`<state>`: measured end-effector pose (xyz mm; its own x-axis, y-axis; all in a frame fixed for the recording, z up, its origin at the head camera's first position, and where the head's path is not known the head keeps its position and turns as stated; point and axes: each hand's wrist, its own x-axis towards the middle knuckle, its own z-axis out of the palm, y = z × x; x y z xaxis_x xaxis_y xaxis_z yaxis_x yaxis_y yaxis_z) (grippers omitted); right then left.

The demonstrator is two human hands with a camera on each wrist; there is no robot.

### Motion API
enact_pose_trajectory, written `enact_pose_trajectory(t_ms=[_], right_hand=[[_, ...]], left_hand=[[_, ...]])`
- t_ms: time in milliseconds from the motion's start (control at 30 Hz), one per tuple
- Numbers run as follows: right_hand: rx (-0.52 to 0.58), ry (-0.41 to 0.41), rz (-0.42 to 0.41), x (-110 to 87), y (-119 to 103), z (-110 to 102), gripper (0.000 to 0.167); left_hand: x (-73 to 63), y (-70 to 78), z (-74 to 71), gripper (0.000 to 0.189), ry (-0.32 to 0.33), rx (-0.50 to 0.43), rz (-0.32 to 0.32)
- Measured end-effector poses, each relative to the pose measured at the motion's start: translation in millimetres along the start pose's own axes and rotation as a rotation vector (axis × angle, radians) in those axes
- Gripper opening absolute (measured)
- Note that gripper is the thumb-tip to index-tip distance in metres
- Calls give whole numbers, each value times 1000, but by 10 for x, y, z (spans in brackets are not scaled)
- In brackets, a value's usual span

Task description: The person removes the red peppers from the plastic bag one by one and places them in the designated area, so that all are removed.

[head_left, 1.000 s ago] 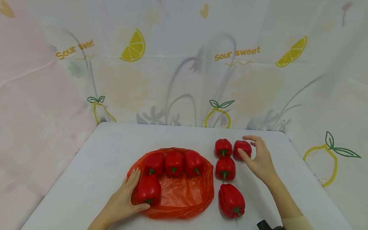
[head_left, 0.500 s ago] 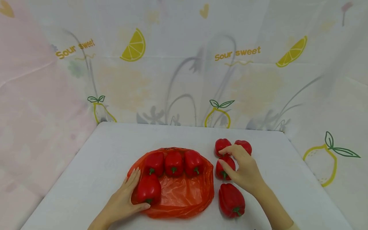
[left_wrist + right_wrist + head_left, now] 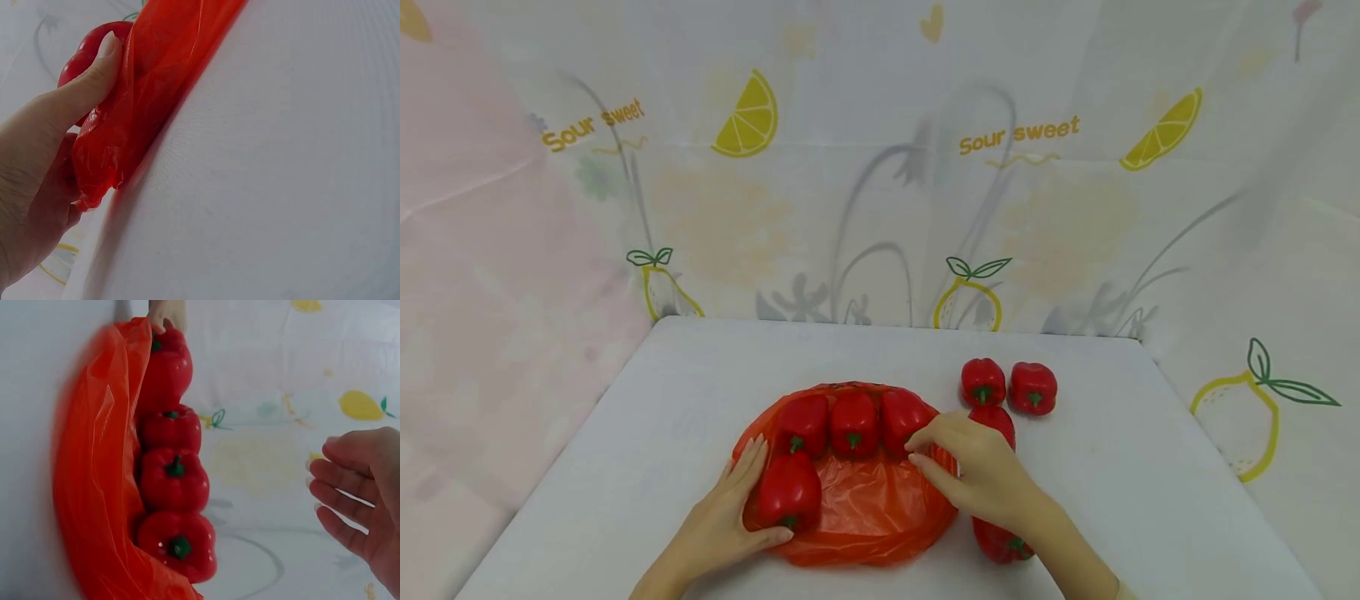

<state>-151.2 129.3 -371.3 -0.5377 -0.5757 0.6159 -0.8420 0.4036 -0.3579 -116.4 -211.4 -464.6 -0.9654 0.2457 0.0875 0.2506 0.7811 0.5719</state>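
Observation:
An orange plastic bag [image 3: 868, 546] sits with its mouth spread wide and several red bell peppers inside. Three peppers [image 3: 853, 423] line its far side, and another bell pepper [image 3: 791, 487] stands at the near left. My left hand [image 3: 726, 518] holds the bag's left side around that pepper; in the left wrist view its thumb [image 3: 94, 84] lies along the rim, over the pepper. Over the bag's right rim hovers my right hand [image 3: 981, 467], thumb and fingers loosely bent. The right wrist view shows nothing in these fingers [image 3: 340, 490].
Right of the bag, two bell peppers [image 3: 1033, 389] stand farthest back. Nearer lie a bell pepper [image 3: 995, 419] and a larger one [image 3: 1000, 543], both partly behind the right hand and arm. A patterned cloth [image 3: 880, 200] hangs behind the white table [image 3: 715, 358].
My right hand has moved left and nearer, from the far right pepper past the middle one to the bag's right rim, without a pepper. The left hand has stayed in place.

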Motion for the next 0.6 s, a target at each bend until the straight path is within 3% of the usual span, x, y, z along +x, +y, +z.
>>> enact_pose_trajectory(t_ms=[133,367,600], right_hand=[[41,-33,-2,54,-53,138,21],[138,-98,16,154,-127,374,14],[270,-214,159,249,-210,551,12]], left_hand=[[0,9,-13,115,0,3,10],[-2,9,-17,114,-12,-3,-2],[0,-12,7,114,0,-14,2]])
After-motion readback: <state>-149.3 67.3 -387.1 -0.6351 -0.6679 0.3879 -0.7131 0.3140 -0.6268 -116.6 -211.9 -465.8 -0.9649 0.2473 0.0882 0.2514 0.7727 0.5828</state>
